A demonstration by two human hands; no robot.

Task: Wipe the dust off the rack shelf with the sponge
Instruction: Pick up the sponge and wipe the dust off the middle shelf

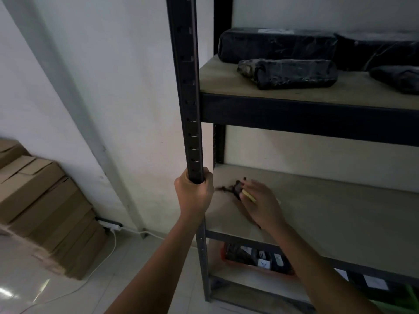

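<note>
Best done with flat, even pressure on the sponge (246, 194), sweeping from the front upright post (189, 109) outward along the rack shelf (328, 214), dark debris (224, 188) pushed ahead. Right hand (260, 203) fingers clamped on sponge, just right of post; left hand (195, 191) fingers wrapped round post. One sponge, two hands, four black wrapped bundles (288, 73) on the shelf above.

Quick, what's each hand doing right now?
Left hand: grips the rack post.
Right hand: holds the sponge against the shelf.
</note>
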